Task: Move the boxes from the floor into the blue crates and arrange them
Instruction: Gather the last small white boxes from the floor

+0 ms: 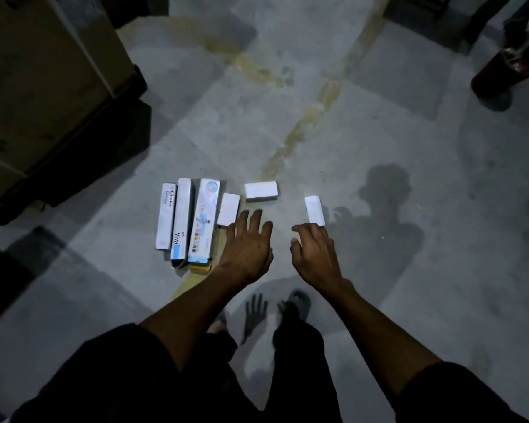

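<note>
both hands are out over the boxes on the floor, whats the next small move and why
Probably lower each hand onto its nearest small white box and close the fingers. The left hand hovers open at the near end of one white box, the right hand open just short of another. Neither holds anything yet, and no blue crate is in view.

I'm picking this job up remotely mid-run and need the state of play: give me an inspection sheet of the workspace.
Surface: grey concrete floor, stained with a yellowish streak, dimly lit.
Job's things: three long boxes side by side; three small white boxes to their right, all on the floor. No blue crates in view.
Clutter: flattened cardboard under the long boxes.
Hands: left hand and right hand open above the floor, holding nothing.
Cables: nothing seen.
Surroundings: large cardboard carton far left; another person's foot far right.
</note>
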Motion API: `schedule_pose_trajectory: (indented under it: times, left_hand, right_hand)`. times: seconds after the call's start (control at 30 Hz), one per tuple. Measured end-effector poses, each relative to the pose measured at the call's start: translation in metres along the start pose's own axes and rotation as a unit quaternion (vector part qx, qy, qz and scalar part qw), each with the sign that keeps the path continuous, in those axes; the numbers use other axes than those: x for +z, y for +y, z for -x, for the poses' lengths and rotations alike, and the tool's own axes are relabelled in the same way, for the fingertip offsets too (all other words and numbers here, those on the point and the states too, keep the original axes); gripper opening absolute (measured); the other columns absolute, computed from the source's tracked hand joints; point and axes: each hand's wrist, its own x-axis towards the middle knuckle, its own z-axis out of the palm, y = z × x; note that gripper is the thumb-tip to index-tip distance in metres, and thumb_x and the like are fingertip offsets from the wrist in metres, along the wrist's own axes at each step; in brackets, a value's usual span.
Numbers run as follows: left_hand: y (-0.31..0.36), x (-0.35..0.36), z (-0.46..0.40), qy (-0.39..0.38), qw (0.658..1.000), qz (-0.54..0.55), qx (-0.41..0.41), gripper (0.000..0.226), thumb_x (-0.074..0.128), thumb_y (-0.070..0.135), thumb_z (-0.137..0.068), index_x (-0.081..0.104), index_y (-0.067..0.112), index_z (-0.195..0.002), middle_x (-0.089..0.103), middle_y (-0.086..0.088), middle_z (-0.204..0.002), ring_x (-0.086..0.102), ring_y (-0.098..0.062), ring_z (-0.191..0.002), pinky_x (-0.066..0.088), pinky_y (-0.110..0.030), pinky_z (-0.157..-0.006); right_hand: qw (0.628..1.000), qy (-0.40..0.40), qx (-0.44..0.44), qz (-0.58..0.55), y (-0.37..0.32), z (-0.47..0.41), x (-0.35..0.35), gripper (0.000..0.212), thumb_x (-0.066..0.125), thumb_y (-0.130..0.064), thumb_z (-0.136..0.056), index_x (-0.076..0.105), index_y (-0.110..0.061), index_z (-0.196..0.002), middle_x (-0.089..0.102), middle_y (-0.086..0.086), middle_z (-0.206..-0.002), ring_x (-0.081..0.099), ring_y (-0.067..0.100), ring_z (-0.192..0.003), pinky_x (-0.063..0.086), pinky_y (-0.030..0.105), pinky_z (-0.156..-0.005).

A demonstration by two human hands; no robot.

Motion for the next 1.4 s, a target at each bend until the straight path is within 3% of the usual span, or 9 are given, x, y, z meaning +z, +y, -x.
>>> schedule_pose_trajectory:
  times: [0.1, 0.27, 0.43, 0.6, 0.83, 0.97, 1.1, 1.23, 1.4]
  left_hand:
    - [0.023, 0.023, -0.033, -0.015, 1.000, 0.007, -0.019, 0.060, 0.054, 0.040, -0.094, 0.040, 0.014, -0.146, 0.025, -0.017, -0.161, 0.022, -0.042, -0.147, 0.029, -0.058, -0.112]
    - [0.035, 0.104, -0.107, -0.007, 0.999, -0.007, -0.041, 0.066, 0.079, 0.033, -0.071, 0.062, 0.006, -0.129, 0.052, -0.025, -0.142, 0.050, -0.049, -0.128, 0.046, -0.062, -0.094]
    - [0.030, 0.196, -0.157, 0.002, 0.996, 0.029, -0.087, 0.065, 0.064, 0.034, -0.087, 0.044, 0.008, -0.144, 0.033, -0.024, -0.156, 0.029, -0.048, -0.141, 0.036, -0.060, -0.104]
    - [0.015, 0.331, -0.233, -0.012, 0.996, 0.032, -0.079, 0.066, 0.056, 0.034, -0.093, 0.033, 0.010, -0.151, 0.019, -0.021, -0.162, 0.017, -0.046, -0.147, 0.026, -0.061, -0.112]
    - [-0.032, 0.478, -0.300, -0.064, 0.996, -0.004, -0.068, 0.074, 0.055, 0.032, -0.097, 0.017, 0.012, -0.157, 0.002, -0.019, -0.166, 0.002, -0.043, -0.151, 0.017, -0.064, -0.118]
    - [-0.044, 0.495, -0.347, -0.085, 0.992, -0.012, -0.090, 0.084, 0.057, 0.035, -0.097, 0.004, 0.014, -0.158, -0.009, -0.017, -0.166, -0.004, -0.044, -0.151, 0.012, -0.066, -0.117]
    - [-0.038, 0.495, -0.389, -0.030, 0.998, -0.021, -0.048, 0.077, 0.054, 0.037, -0.098, 0.008, 0.016, -0.157, -0.001, -0.018, -0.165, 0.002, -0.044, -0.150, 0.017, -0.065, -0.117]
    - [-0.025, 0.498, -0.400, -0.057, 0.997, 0.009, -0.056, 0.079, 0.054, 0.039, -0.098, 0.008, 0.015, -0.157, -0.002, -0.017, -0.165, 0.000, -0.044, -0.150, 0.018, -0.066, -0.115]
    - [-0.025, 0.499, -0.406, -0.078, 0.995, 0.013, -0.060, 0.077, 0.054, 0.039, -0.099, 0.009, 0.017, -0.157, -0.003, -0.016, -0.166, -0.001, -0.044, -0.151, 0.016, -0.066, -0.116]
  right_hand:
    - [1.000, -0.016, 0.020, -0.013, 0.041, -0.019, 0.008, 0.033, 0.050, -0.020, -0.094, 0.063, -0.009, -0.122, 0.064, 0.014, -0.119, 0.059, 0.036, -0.106, 0.051, 0.046, -0.088]
    - [0.998, -0.037, 0.034, -0.039, 0.130, -0.068, 0.075, 0.041, 0.040, -0.029, -0.093, 0.064, -0.010, -0.120, 0.064, 0.013, -0.115, 0.060, 0.035, -0.105, 0.052, 0.048, -0.088]
    - [0.995, -0.092, 0.021, -0.033, 0.188, -0.096, 0.146, 0.037, 0.048, -0.024, -0.097, 0.057, -0.012, -0.131, 0.055, 0.011, -0.129, 0.051, 0.032, -0.119, 0.043, 0.046, -0.100]
    - [0.996, -0.083, 0.016, -0.004, 0.259, -0.145, 0.265, 0.040, 0.049, -0.021, -0.095, 0.057, -0.006, -0.132, 0.056, 0.019, -0.129, 0.055, 0.036, -0.115, 0.044, 0.044, -0.097]
    - [0.985, -0.158, -0.036, 0.066, 0.336, -0.188, 0.419, 0.044, 0.050, -0.024, -0.099, 0.046, -0.010, -0.140, 0.047, 0.019, -0.138, 0.047, 0.036, -0.123, 0.042, 0.049, -0.103]
    - [0.987, -0.122, 0.007, 0.107, 0.368, -0.219, 0.448, 0.045, 0.050, -0.025, -0.098, 0.045, -0.011, -0.140, 0.042, 0.018, -0.142, 0.043, 0.036, -0.126, 0.038, 0.047, -0.103]
    - [0.985, -0.110, 0.034, 0.128, 0.387, -0.234, 0.459, 0.051, 0.053, -0.027, -0.096, 0.040, -0.014, -0.144, 0.034, 0.017, -0.149, 0.039, 0.037, -0.130, 0.035, 0.048, -0.107]
    - [0.988, -0.095, 0.059, 0.111, 0.394, -0.229, 0.463, 0.055, 0.054, -0.027, -0.094, 0.038, -0.014, -0.145, 0.032, 0.017, -0.151, 0.035, 0.037, -0.134, 0.034, 0.050, -0.107]
    - [0.975, -0.121, 0.124, 0.138, 0.422, -0.226, 0.464, 0.075, 0.057, -0.026, -0.093, 0.018, -0.014, -0.155, 0.009, 0.016, -0.163, 0.008, 0.039, -0.149, 0.018, 0.059, -0.117]
